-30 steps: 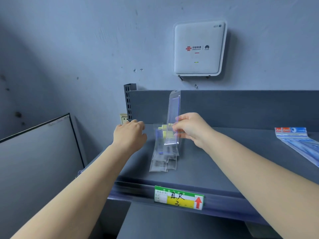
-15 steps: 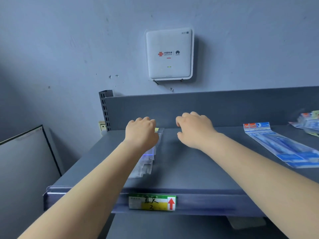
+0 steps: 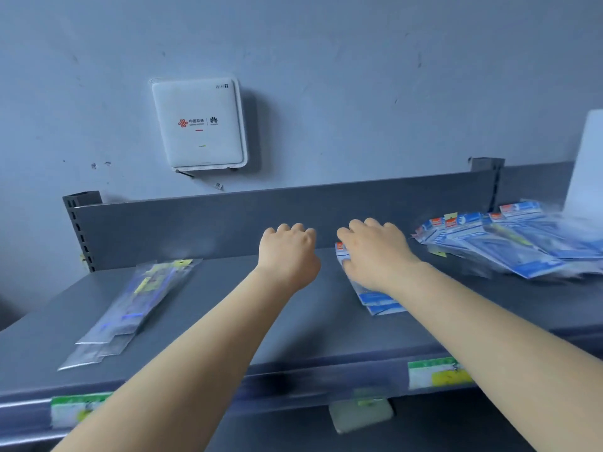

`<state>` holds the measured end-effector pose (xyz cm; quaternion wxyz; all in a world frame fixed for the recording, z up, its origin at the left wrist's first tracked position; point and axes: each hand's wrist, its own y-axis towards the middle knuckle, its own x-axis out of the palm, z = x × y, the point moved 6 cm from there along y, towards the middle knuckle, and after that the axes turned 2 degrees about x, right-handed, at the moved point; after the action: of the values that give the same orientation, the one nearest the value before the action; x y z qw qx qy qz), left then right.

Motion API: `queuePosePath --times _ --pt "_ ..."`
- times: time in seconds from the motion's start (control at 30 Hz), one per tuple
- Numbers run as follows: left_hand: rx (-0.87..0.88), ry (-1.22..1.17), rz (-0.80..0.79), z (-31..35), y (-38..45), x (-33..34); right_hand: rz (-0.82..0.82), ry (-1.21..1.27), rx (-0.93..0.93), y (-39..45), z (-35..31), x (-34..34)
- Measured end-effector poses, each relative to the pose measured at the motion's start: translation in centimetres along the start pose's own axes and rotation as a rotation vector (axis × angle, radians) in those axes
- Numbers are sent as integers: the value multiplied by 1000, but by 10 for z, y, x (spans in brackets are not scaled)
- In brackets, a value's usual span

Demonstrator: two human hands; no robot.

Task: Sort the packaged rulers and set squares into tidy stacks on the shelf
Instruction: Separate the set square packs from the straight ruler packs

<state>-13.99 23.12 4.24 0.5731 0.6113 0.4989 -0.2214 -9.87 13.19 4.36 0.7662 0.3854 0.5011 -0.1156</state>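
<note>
A stack of clear packaged rulers point(image 3: 130, 305) lies on the left of the grey shelf point(image 3: 228, 321). My left hand point(image 3: 288, 259) hovers over the shelf's middle, fingers loosely curled, holding nothing. My right hand point(image 3: 375, 256) lies over the top of a blue packet point(image 3: 378, 300) that rests flat on the shelf; its fingertips touch the packet's upper end. A loose, fanned pile of several blue packets point(image 3: 509, 249) sits at the far right.
The shelf's back panel point(image 3: 293, 210) stands just beyond both hands. Price labels point(image 3: 434, 373) sit on the front rail. A white router box point(image 3: 199, 125) hangs on the wall above. A white object point(image 3: 587, 164) stands at the right edge.
The clear packet my right hand held now lies on the left stack. Both hands and the view have shifted right; my right hand has reached the blue packet.
</note>
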Motion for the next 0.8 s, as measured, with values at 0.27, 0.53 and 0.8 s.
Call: queuePosePath --times 0.27,0.53,0.8 --pt "64 -66 10 148 46 -8 -37 21 91 -49 146 15" --pt "30 -216 -120 242 83 5 -98 120 236 -87 272 35" --pt "-149 -296 -306 274 100 29 -152 246 353 -102 334 59"
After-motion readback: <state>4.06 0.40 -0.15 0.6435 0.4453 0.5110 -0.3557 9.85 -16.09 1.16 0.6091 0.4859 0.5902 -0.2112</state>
